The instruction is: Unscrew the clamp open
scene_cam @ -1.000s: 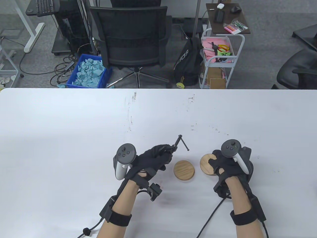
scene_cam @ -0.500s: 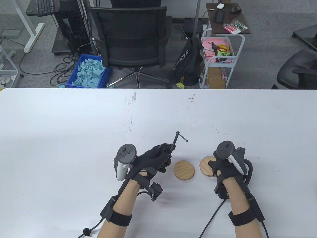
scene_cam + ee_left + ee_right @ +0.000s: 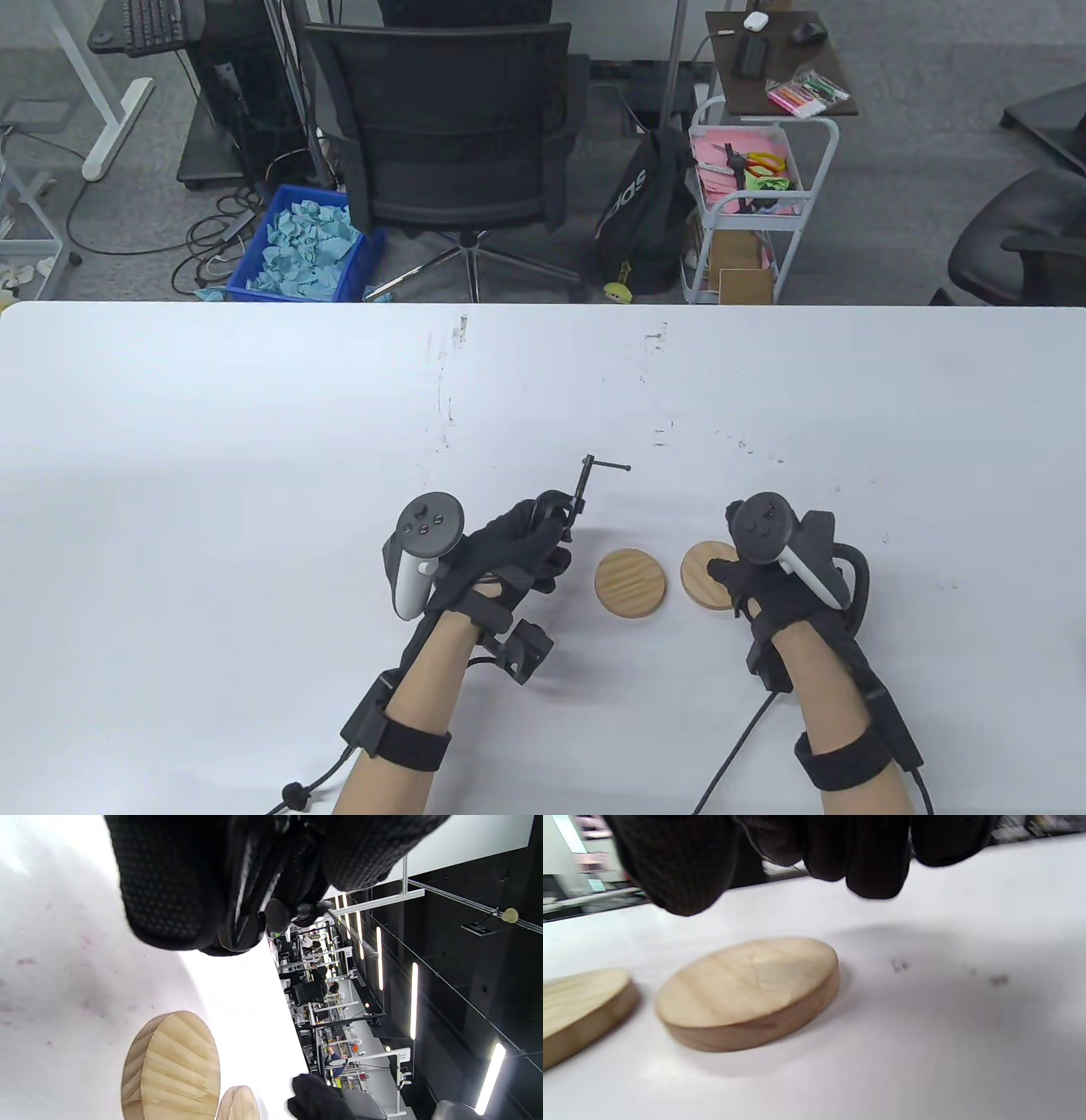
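My left hand [image 3: 517, 548] grips a small black metal clamp [image 3: 567, 505] and holds it just above the table. The clamp's screw [image 3: 584, 484] points up and away, with its crossbar handle [image 3: 607, 465] sticking out to the right. In the left wrist view my gloved fingers [image 3: 169, 882] wrap the clamp body [image 3: 254, 916]. My right hand [image 3: 764, 586] hovers above the right wooden disc [image 3: 704, 573] and holds nothing; its fingers [image 3: 874, 861] hang clear above the disc [image 3: 751, 984].
A second wooden disc [image 3: 630, 581] lies on the white table [image 3: 254, 467] between my hands; it also shows in the left wrist view [image 3: 174, 1065]. An office chair [image 3: 458, 127] and a cart [image 3: 747, 195] stand beyond the table's far edge.
My left hand has drawn the clamp left and back, and the crossbar handle has swung from slanting down-right to level. My right hand has pulled back toward me off the right disc.
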`<state>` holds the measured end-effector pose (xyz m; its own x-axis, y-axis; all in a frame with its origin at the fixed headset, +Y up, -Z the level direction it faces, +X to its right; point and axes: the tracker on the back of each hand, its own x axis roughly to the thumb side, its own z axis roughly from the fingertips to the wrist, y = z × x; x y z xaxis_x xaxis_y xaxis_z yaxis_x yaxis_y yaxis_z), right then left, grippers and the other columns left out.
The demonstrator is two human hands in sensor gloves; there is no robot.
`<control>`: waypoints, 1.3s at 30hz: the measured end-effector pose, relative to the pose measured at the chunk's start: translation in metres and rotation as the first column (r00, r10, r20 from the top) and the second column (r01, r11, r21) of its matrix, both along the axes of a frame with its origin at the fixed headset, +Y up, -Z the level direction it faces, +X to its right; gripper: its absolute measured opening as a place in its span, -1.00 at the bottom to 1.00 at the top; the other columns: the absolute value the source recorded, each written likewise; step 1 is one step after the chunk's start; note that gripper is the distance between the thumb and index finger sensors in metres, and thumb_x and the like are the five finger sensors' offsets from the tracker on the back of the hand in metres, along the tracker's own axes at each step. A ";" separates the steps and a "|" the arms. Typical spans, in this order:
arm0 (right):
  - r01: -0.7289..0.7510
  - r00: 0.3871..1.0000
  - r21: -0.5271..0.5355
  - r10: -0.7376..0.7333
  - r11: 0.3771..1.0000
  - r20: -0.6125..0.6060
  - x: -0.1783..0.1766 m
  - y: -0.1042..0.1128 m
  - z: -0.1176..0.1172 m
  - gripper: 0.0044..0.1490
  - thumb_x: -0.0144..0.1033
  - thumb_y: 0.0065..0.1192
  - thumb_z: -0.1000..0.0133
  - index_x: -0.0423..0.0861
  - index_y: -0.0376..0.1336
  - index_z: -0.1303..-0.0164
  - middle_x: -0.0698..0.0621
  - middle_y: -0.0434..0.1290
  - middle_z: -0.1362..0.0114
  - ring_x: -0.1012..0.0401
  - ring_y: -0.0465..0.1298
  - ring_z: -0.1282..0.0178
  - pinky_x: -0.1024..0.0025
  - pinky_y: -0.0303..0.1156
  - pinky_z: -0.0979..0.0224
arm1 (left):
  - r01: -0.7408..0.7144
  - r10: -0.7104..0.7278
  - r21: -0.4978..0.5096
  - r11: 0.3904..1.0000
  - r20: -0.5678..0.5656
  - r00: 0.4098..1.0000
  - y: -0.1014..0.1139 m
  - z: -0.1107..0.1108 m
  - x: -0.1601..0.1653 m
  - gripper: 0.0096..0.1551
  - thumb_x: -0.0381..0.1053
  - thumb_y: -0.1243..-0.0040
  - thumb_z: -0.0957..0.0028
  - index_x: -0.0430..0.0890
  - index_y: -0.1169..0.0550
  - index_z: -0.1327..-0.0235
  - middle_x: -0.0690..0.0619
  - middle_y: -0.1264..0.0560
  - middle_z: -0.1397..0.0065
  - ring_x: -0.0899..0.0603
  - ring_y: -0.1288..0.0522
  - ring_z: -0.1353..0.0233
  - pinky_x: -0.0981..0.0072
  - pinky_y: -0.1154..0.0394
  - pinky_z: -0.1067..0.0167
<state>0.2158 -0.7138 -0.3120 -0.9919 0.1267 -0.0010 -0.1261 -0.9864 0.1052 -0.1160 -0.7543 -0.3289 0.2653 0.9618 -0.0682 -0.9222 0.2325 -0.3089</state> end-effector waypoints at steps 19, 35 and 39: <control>0.092 0.992 0.187 -0.075 0.978 -0.097 0.044 -0.007 0.047 -0.01 0.15 0.29 0.09 0.06 0.05 -0.53 -0.03 0.12 -0.58 -0.15 0.26 -0.58 -0.26 0.11 -0.50 | 0.500 -0.498 -0.012 0.866 -0.112 0.860 -0.012 0.004 0.011 -0.46 0.13 -0.34 -0.04 -0.19 -0.65 -0.14 -0.31 -0.52 -0.31 -0.03 -0.79 0.05 0.44 -0.83 0.21; 0.129 0.990 0.190 -0.115 0.973 -0.081 0.052 -0.007 0.047 0.00 0.15 0.28 0.09 0.05 0.04 -0.54 -0.03 0.10 -0.58 -0.16 0.25 -0.58 -0.27 0.09 -0.51 | 0.873 -0.869 -0.051 0.485 -0.145 0.474 -0.002 -0.001 0.002 -0.38 0.38 -0.28 0.03 -0.09 -0.75 0.05 -0.22 -0.51 -0.31 -0.12 -0.66 0.02 0.32 -0.67 0.17; 0.131 0.989 0.180 -0.118 0.975 -0.085 0.052 -0.008 0.046 0.00 0.16 0.28 0.09 0.05 0.03 -0.54 -0.03 0.10 -0.59 -0.16 0.24 -0.59 -0.27 0.09 -0.51 | 0.901 -0.892 -0.031 0.433 -0.158 0.423 -0.003 0.000 0.007 -0.38 0.37 -0.28 0.02 -0.10 -0.74 0.05 -0.22 -0.51 -0.31 -0.14 -0.65 0.02 0.30 -0.66 0.16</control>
